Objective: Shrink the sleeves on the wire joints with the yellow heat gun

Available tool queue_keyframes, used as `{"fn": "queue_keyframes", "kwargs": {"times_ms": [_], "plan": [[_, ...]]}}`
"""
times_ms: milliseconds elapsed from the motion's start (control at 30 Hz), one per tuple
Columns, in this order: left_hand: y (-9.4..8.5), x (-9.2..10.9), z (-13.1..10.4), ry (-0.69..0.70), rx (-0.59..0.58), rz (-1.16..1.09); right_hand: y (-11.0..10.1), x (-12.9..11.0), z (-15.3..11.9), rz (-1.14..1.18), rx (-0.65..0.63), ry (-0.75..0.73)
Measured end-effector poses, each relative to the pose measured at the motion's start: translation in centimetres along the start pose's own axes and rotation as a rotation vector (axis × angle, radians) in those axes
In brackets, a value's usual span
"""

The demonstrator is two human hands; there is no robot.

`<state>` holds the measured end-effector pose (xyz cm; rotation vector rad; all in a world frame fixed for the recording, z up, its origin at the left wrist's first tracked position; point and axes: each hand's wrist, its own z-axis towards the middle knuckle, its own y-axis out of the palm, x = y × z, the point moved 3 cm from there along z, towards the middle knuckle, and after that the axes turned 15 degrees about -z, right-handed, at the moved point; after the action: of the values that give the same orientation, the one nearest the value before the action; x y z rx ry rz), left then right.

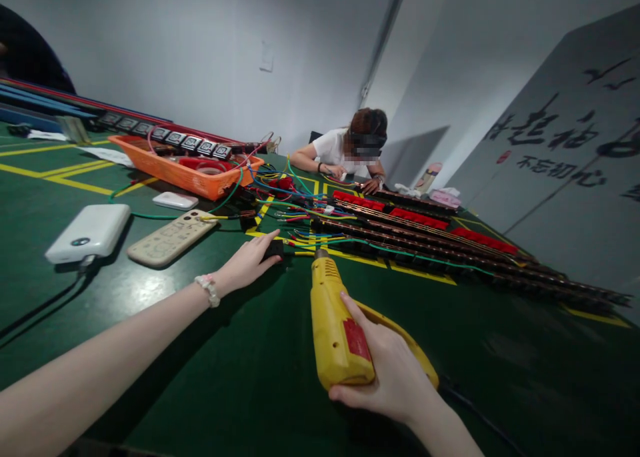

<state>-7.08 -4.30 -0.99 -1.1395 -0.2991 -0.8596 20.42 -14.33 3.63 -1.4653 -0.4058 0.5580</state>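
My right hand [395,367] is wrapped round a yellow heat gun [327,324], whose metal nozzle points away from me. Just past the nozzle run yellow wires [303,253] and a bundle of coloured wire ends. To the left of the nozzle, my left hand [245,265] has its thumb and fingers closed on a small black block [273,249] low over the table. Yellow wire comes out of the block's right side towards the nozzle. Long dark strips [430,260] with a green wire across them lie to the right of the wires.
An orange basket [175,174] with parts stands at the back left. Nearer lie a white power bank [90,234] with a black cable, a phone [173,238] and a white case [175,200]. Across the green table [225,377], a person [330,147] bends over work near red blocks [420,218].
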Motion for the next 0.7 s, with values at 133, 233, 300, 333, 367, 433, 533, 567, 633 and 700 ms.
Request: {"fn": "queue_keyframes", "kwargs": {"times_ms": [133, 233, 300, 333, 367, 433, 533, 567, 633, 700], "plan": [[-1.9, 0.3, 0.3, -0.042, 0.106, 0.130, 0.0, 0.4, 0.2, 0.005, 0.004, -0.039], [-5.5, -1.1, -0.2, -0.133, 0.239, 0.341, 0.0, 0.7, 0.4, 0.010, 0.000, -0.061], [-8.2, -3.0, -1.1, -0.328, 0.277, 0.463, 0.0, 0.8, 0.5, 0.012, 0.006, -0.070], [-9.3, -4.0, -1.7, -0.442, 0.264, 0.499, 0.1, 0.9, 0.4, 0.012, 0.012, -0.073], [-10.3, -4.8, -2.4, -0.537, 0.230, 0.517, 0.1, 0.9, 0.4, 0.012, 0.019, -0.075], [-11.7, -5.9, -3.4, -0.643, 0.179, 0.524, 0.2, 0.9, 0.2, 0.016, 0.038, -0.080], [-12.8, -6.2, -4.3, -0.730, 0.169, 0.510, 0.0, 1.1, -0.1, 0.054, 0.094, -0.103], [-13.0, -6.1, -4.4, -0.756, 0.168, 0.498, -0.2, 1.2, -0.1, 0.078, 0.123, -0.104], [-13.4, -6.0, -4.4, -0.777, 0.132, 0.451, -1.0, 1.6, 0.0, 0.127, 0.194, -0.061], [-14.1, -5.8, -4.2, -0.762, 0.101, 0.387, -2.1, 2.0, 0.5, 0.177, 0.276, 0.009]]}}
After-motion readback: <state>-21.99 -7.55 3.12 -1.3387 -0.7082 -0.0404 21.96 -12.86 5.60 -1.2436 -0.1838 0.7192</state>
